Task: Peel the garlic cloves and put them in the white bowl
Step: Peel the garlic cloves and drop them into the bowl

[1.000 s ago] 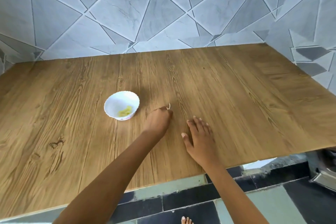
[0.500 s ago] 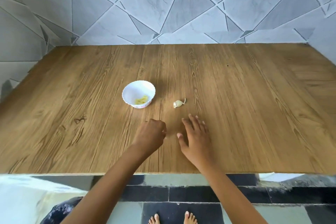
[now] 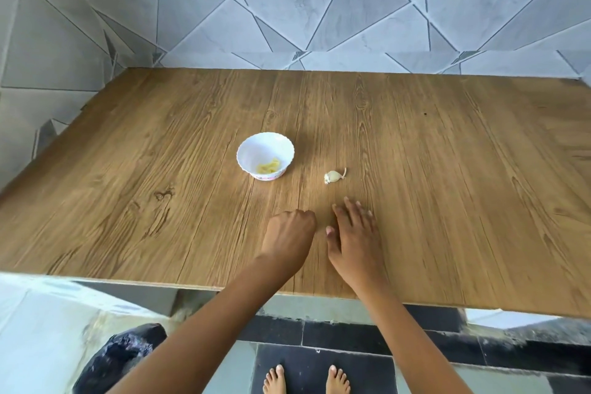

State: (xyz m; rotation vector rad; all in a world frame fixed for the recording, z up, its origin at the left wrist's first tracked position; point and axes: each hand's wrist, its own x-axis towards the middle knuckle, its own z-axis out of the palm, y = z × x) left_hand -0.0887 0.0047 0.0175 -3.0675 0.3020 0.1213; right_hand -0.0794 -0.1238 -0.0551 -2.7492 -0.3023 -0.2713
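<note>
A small white scalloped bowl point(image 3: 265, 155) stands on the wooden table point(image 3: 447, 169), with pale yellow peeled garlic at its bottom. To its right lies one unpeeled garlic clove point(image 3: 334, 175) with a thin tail of skin. My left hand point(image 3: 289, 235) rests on the table nearer to me than the clove, its fingers curled under into a fist, and nothing shows in it. Beside it, my right hand point(image 3: 353, 235) lies flat with the fingers stretched toward the clove, a short gap away from it.
Grey tiled walls close off the table at the back and left. The table's front edge runs just below my wrists. A dark plastic bag point(image 3: 118, 358) sits on the floor at lower left, and bare feet point(image 3: 305, 379) stand on the tiles.
My left hand has let go of the clove, which now lies alone on the table, and drawn back toward me beside the right hand. The view has tilted downward.
</note>
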